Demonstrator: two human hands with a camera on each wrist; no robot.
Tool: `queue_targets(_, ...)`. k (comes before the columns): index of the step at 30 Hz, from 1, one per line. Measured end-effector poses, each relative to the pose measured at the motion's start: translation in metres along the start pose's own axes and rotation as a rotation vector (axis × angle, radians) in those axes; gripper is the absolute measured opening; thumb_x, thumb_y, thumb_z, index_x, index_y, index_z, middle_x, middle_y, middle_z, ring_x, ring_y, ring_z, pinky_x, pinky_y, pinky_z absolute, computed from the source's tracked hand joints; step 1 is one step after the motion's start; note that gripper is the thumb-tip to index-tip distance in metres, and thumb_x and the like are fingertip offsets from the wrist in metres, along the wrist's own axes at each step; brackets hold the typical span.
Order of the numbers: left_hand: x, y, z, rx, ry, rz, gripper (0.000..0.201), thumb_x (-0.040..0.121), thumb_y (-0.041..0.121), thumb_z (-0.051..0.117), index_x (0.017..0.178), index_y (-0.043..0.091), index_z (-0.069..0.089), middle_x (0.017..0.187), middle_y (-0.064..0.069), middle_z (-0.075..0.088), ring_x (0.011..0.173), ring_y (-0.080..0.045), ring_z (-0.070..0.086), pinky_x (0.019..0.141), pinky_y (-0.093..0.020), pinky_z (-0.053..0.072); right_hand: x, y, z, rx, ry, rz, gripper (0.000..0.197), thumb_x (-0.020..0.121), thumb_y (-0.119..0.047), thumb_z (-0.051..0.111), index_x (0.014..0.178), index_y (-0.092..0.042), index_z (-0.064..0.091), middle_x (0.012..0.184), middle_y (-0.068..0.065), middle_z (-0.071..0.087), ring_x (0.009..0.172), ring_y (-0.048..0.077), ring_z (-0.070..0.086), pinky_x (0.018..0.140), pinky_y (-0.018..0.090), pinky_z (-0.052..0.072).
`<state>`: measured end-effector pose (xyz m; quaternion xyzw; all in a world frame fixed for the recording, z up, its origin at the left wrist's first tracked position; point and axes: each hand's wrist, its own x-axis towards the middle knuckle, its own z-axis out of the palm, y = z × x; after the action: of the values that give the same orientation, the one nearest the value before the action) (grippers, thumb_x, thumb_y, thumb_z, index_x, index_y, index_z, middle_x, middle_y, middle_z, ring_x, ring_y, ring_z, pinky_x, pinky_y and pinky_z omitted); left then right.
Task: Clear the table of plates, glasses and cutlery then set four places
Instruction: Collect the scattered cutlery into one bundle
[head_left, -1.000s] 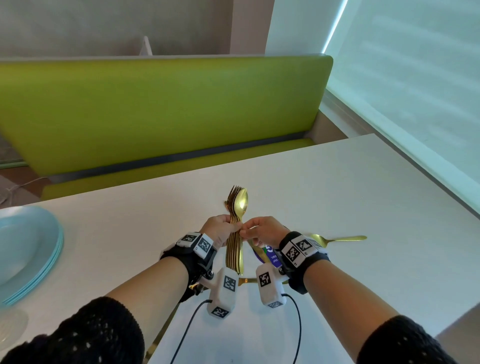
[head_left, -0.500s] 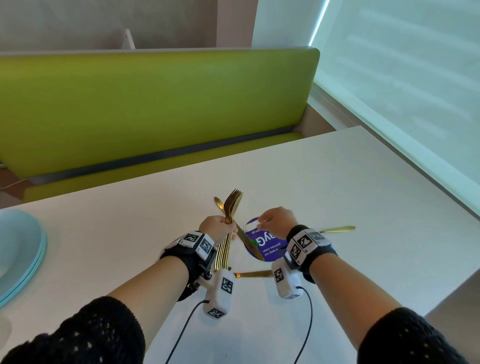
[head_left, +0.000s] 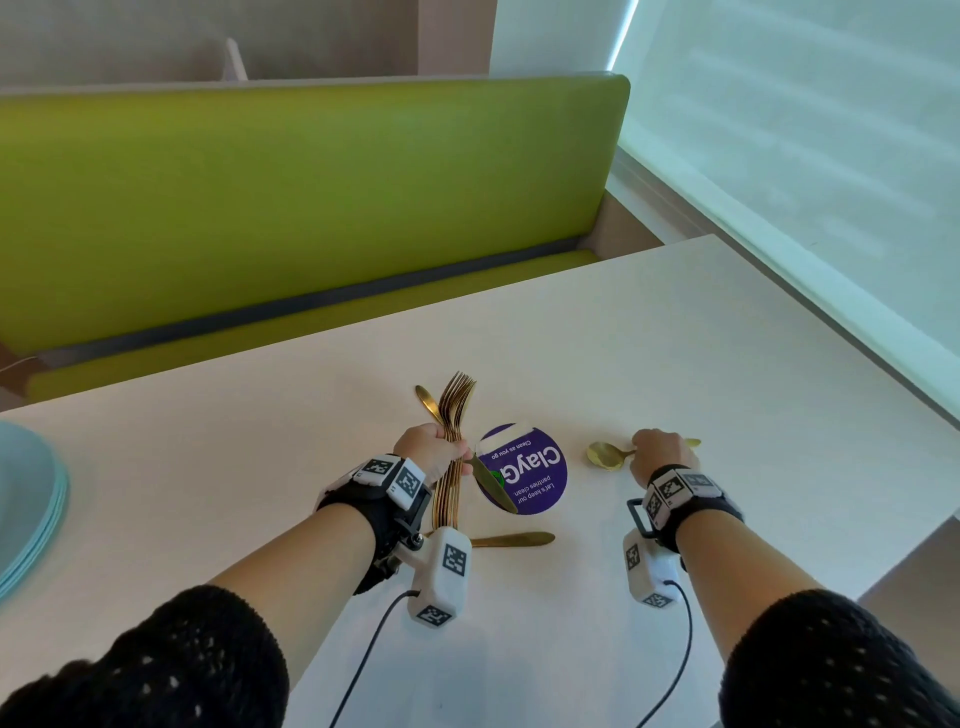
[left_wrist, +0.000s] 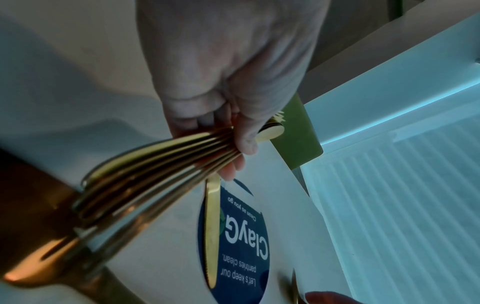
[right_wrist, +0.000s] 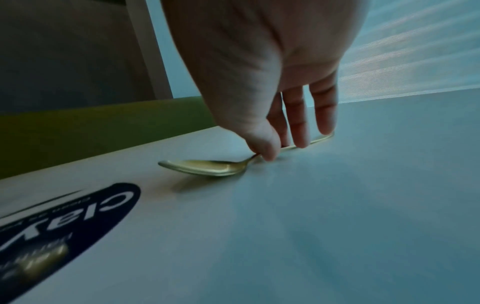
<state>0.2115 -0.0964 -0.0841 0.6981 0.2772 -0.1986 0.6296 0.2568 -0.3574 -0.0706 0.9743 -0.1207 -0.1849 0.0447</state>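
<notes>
Head view: my left hand (head_left: 431, 451) grips a gold cutlery bundle (head_left: 453, 452) at frame centre; my right hand (head_left: 662, 451), centre-right, pinches a gold spoon (head_left: 605, 456) lying on the surface (head_left: 727, 374).

The right hand (head_left: 662, 451) is no longer at the bundle of gold cutlery (head_left: 452, 452); it has moved out to the right and now touches the handle of a gold spoon (head_left: 607, 455) lying on the white table (head_left: 727, 364). The left hand (head_left: 428, 453) has lowered with the bundle. A purple round sticker (head_left: 527, 470), hidden a second ago, now shows fully between the hands.
</notes>
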Motion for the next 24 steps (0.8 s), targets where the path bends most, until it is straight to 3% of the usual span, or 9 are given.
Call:
queue_targets(3,-0.004,0.002,0.004,0.012,-0.017,-0.007,0.002,0.090,0.012,0.059,0.090,0.010,0.061,0.080,-0.001,0.068,0.064,-0.011,0.066,0.044,-0.016,0.049,-0.002,-0.005,0.005,-0.051,0.029,-0.019,0.030,0.088,-0.002,0.040,0.105,-0.009,0.064,0.108,0.010,0.066,0.100,0.026,0.063,0.076,0.030,0.050)
queue_targets(9,-0.011,0.003,0.009,0.007,-0.053,-0.041,0.005,0.091,0.012,0.058,0.095,0.010,0.059,0.079,-0.001,0.068,0.065,-0.013,0.065,0.053,-0.020,0.053,-0.011,-0.019,0.009,-0.118,0.092,-0.142,0.033,0.089,0.001,0.038,0.110,-0.007,0.062,0.111,0.010,0.064,0.107,0.027,0.059,0.080,0.033,0.050)
queue_targets(12,-0.014,0.003,0.006,0.004,-0.066,-0.041,0.003,0.091,0.012,0.058,0.092,0.010,0.060,0.080,-0.002,0.068,0.065,-0.013,0.065,0.058,-0.022,0.053,-0.018,-0.027,0.006,-0.095,0.079,-0.187,0.029,0.092,-0.006,0.041,0.111,-0.009,0.063,0.110,0.009,0.065,0.104,0.026,0.061,0.082,0.033,0.051)
queue_targets(17,-0.027,0.002,0.000,-0.006,-0.061,-0.011,0.008,0.092,0.010,0.056,0.084,0.013,0.059,0.083,-0.003,0.067,0.072,-0.015,0.065,0.070,-0.027,0.054,-0.034,-0.043,-0.011,0.360,0.059,-0.153,0.019,0.093,-0.021,0.053,0.104,-0.013,0.066,0.105,0.010,0.067,0.097,0.027,0.063,0.081,0.033,0.052)
queue_targets(19,-0.033,-0.001,-0.004,-0.007,-0.054,0.009,0.008,0.092,0.011,0.056,0.085,0.013,0.059,0.085,-0.002,0.068,0.074,-0.015,0.066,0.071,-0.027,0.053,-0.044,-0.053,-0.017,0.546,0.067,-0.173,0.017,0.091,-0.022,0.056,0.100,-0.012,0.067,0.100,0.010,0.068,0.089,0.024,0.062,0.073,0.028,0.051)
queue_targets(22,-0.045,-0.007,-0.011,-0.034,-0.062,0.022,0.009,0.091,0.012,0.057,0.083,0.015,0.060,0.088,-0.005,0.069,0.077,-0.017,0.067,0.078,-0.033,0.054,-0.066,-0.069,-0.025,0.725,0.041,-0.230,0.012,0.089,-0.022,0.060,0.088,-0.013,0.067,0.083,0.003,0.066,0.077,0.017,0.057,0.058,0.020,0.044)
queue_targets(24,-0.056,-0.010,-0.019,-0.054,-0.067,0.037,0.009,0.091,0.013,0.058,0.083,0.015,0.059,0.088,-0.005,0.069,0.077,-0.018,0.067,0.083,-0.037,0.054,-0.086,-0.080,-0.029,0.821,-0.018,-0.268,0.017,0.088,-0.022,0.061,0.073,-0.016,0.065,0.069,-0.003,0.063,0.072,0.015,0.058,0.064,0.022,0.047)
